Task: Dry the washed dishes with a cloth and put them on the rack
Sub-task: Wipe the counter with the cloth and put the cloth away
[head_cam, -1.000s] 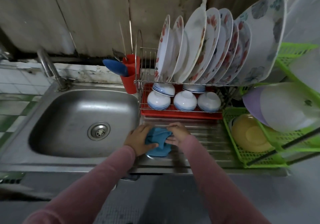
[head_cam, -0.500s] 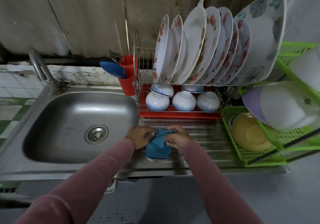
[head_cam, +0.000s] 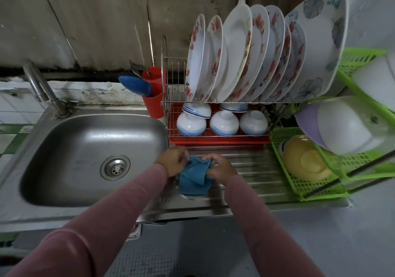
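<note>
Now | left hand [head_cam: 173, 160], right hand [head_cam: 221, 168]: fingers clamped on cloth [head_cam: 193, 181] | cloth more unfolded

A home kitchen: a steel sink [head_cam: 92, 148] with a tap [head_cam: 42, 88], a wire rack [head_cam: 171, 105] of plates [head_cam: 241, 52] and bowls [head_cam: 223, 122], and a green plastic basket [head_cam: 299, 189].

Dim, cool indoor light, prob. from above: plates [head_cam: 237, 58] brightest, w/ soft sheen. Pale glare on sink [head_cam: 85, 140] basin & draining board [head_cam: 254, 169] ridges. Floor [head_cam: 213, 253] dark, bottom-left corner nearly black. Wide-angle warp bends wall [head_cam: 89, 20] boards & green basket [head_cam: 363, 56] at edges. Sleeves [head_cam: 96, 223] close to cam look soft; centre fairly sharp.
</note>
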Tool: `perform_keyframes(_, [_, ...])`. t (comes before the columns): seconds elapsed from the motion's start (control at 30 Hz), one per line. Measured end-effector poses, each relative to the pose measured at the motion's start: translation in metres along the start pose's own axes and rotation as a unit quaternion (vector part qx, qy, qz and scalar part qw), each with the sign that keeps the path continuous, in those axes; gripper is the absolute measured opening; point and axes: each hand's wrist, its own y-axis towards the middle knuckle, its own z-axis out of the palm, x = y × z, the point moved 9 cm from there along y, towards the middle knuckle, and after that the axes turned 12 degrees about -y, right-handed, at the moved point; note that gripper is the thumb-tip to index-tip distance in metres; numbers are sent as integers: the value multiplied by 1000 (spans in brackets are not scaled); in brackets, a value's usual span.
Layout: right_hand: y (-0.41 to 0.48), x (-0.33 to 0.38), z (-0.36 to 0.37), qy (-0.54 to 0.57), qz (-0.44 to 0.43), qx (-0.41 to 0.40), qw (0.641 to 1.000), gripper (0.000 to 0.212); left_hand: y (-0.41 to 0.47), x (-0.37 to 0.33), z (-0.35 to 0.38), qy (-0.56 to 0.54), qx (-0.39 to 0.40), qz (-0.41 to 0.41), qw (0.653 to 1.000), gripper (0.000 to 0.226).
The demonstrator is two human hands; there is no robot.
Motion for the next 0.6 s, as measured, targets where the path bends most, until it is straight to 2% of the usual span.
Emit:
perform_keyframes(0.07, [3,7,-1,-19,-22,-24,999,32,2,-4,-8,-70,-10,5,997,5])
perform_keyframes(0.17, [9,16,0,-26,-25,-62,997,26,2,-8,-12,-112,-7,5,994,3])
perform_keyframes(0.23, [14,24,-4,-73,-25,-103,992,29,-1,-9,-12,-160,-14,12,987,4])
perform_keyframes(0.33, [16,36,-13,-137,-25,-175,975,31,-10,-8,-11,-241,-11,1,970,38])
perform_keyframes(0.4, [17,41,-10,-124,-43,-161,978,33,-13,-6,-11,-213,-8,4,977,49])
perform_keyframes(0.5, [18,42,-1,-32,-79,-88,993,32,-12,-1,-17,-151,-37,11,988,26])
perform_keyframes(0.6, [17,38,-1,-3,-102,-55,993,29,-11,6,-25,-193,-69,-24,979,17])
